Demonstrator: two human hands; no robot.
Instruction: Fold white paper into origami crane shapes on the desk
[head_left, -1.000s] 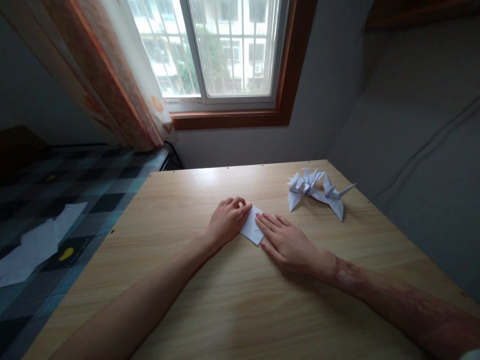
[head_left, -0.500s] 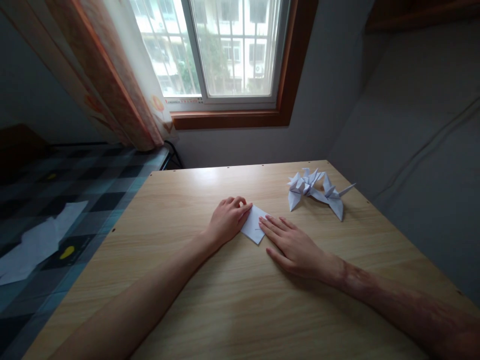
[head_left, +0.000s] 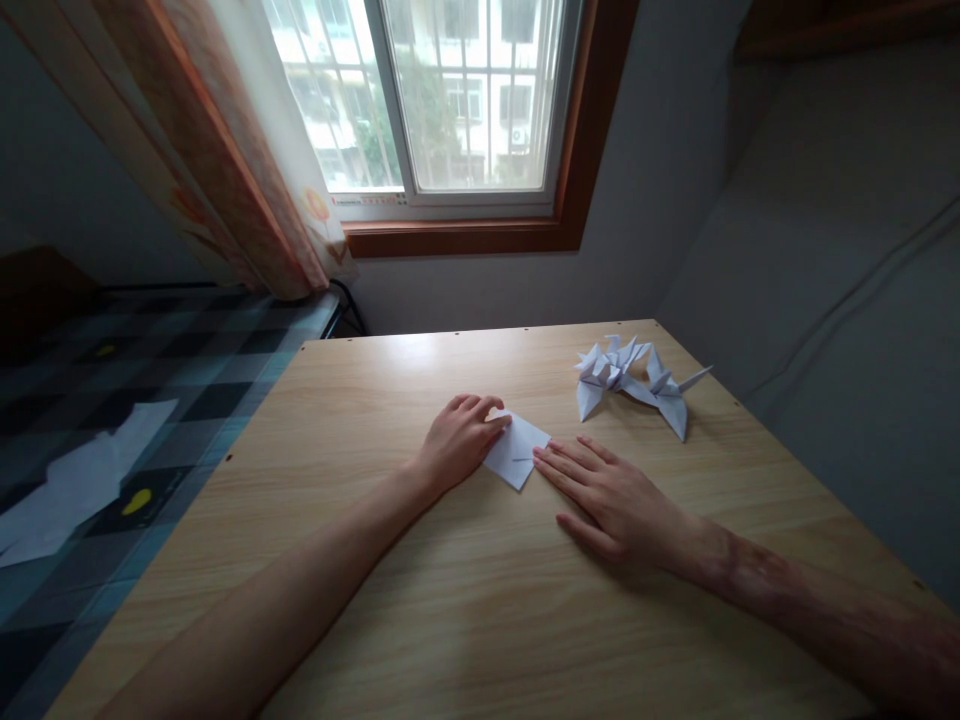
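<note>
A small folded square of white paper (head_left: 520, 452) lies on the wooden table, one corner pointing toward me and a crease line on its top layer. My left hand (head_left: 463, 440) grips its left edge with the fingers curled and the thumb on top. At the right corner, the fingertips of my right hand (head_left: 611, 500) touch the paper. That hand lies flat with its fingers stretched out and the thumb apart. Part of the paper's left side is hidden under my left fingers.
Several white origami cranes (head_left: 630, 380) sit close together at the table's back right. The wooden table (head_left: 360, 620) borders a bed (head_left: 255, 340) with a checked cover on the left, where white paper sheets (head_left: 86, 485) lie. A window (head_left: 472, 100) and a curtain (head_left: 217, 150) stand behind.
My right hand has slid to the right across the paper to its right corner, uncovering more of it. My left thumb has shifted slightly right; the cranes have not moved.
</note>
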